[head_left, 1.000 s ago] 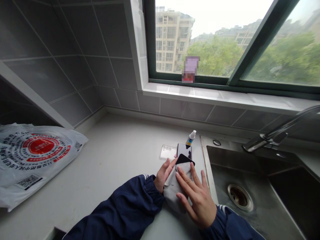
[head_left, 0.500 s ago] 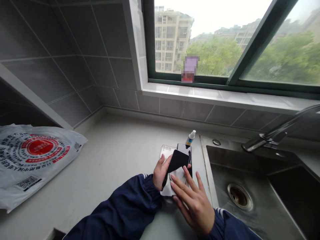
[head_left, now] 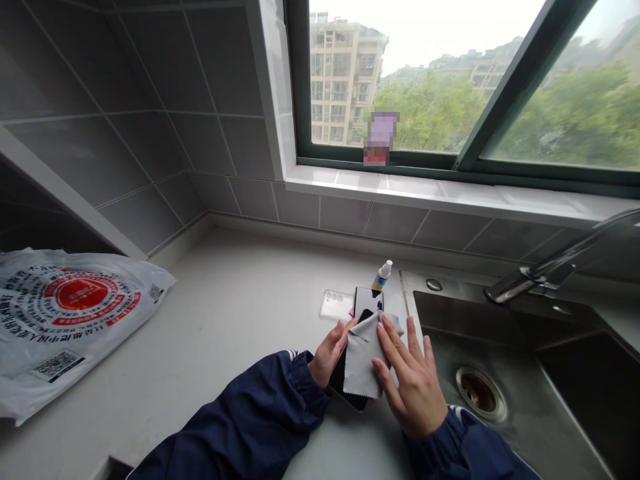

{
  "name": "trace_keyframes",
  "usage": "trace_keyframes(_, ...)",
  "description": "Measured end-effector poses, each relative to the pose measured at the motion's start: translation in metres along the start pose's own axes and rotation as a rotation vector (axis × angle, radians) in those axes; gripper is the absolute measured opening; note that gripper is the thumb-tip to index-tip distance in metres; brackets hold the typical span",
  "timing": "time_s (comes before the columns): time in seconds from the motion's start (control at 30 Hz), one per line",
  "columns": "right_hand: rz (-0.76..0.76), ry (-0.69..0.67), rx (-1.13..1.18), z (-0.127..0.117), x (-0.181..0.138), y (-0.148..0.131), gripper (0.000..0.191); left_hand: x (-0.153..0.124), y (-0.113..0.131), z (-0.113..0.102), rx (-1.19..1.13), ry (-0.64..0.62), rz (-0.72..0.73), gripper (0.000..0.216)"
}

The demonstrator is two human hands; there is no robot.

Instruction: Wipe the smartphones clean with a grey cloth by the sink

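Note:
A grey cleaning cloth (head_left: 361, 360) lies over a black phone (head_left: 350, 398) on the white counter (head_left: 235, 320), just left of the sink. My left hand (head_left: 329, 351) curls round the phone's left edge and holds it. My right hand (head_left: 411, 380) rests flat on the cloth's right side with its fingers spread. Only the phone's near end and a strip of its left edge show from under the cloth.
Behind the cloth lie a second black phone (head_left: 369, 300) and a clear phone case (head_left: 336, 304), with a small spray bottle (head_left: 383, 275) beyond. A steel sink (head_left: 500, 373) with a tap (head_left: 545, 270) is on the right. A printed plastic bag (head_left: 65, 313) lies far left.
Half a second ago the phone was tilted up above the cloth. Now it lies low with the cloth spread over it, and my right hand has slid up and right onto the cloth.

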State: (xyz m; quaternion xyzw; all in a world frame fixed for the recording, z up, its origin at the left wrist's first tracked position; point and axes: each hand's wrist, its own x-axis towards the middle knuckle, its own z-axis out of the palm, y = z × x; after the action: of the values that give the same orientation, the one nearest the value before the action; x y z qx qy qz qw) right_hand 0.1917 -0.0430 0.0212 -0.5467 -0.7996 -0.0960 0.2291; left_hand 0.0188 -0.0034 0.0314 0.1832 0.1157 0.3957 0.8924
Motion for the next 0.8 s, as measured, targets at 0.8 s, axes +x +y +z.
trace_keyframes(0.8, -0.262, 0.149, 0.402, -0.002, -0.006, -0.017, 0.037, 0.006, 0.015, 0.007, -0.041, 0.106, 0.154, 0.06)
